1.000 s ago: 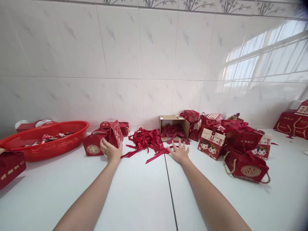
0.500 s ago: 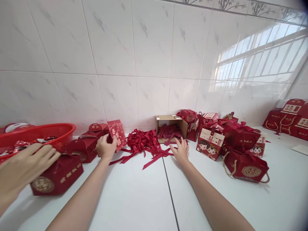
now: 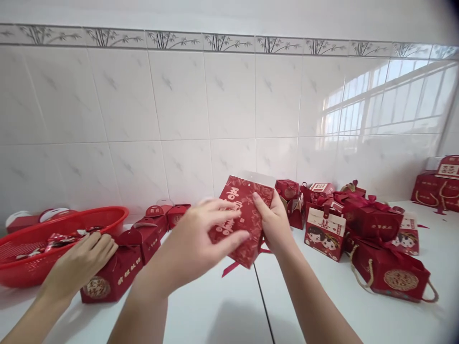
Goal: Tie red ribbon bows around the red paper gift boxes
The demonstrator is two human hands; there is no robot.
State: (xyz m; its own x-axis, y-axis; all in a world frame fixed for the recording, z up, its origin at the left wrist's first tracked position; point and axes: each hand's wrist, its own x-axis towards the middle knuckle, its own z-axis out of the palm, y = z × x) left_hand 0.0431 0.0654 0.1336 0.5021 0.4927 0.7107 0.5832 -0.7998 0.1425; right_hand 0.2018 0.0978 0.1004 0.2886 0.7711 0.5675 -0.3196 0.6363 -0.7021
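Observation:
A red paper gift box [image 3: 247, 229] with pale lettering is raised above the table, tilted, its printed face toward me. My right hand [image 3: 274, 217] grips it along the right edge, thumb on the front. At its left side is my left hand [image 3: 206, 243], somewhat blurred, with fingers spread across the lettering; whether they press on the face I cannot tell. A bit of red ribbon [image 3: 230, 269] shows below the box, which hides most of what lies behind it.
At left another person's hand [image 3: 81, 258] rests on a dark red box [image 3: 120, 272], beside a red plastic basket [image 3: 118, 215] of wrapped sweets. Several finished-looking boxes crowd the right, including one with cartoon figures [image 3: 324, 236] and one with rope handles [image 3: 390, 272]. A tiled wall [image 3: 182, 105] closes the back.
The gift box has moved right and closer, from my left hand into my right hand's grip. My left hand has opened. The view has tilted up, showing more wall.

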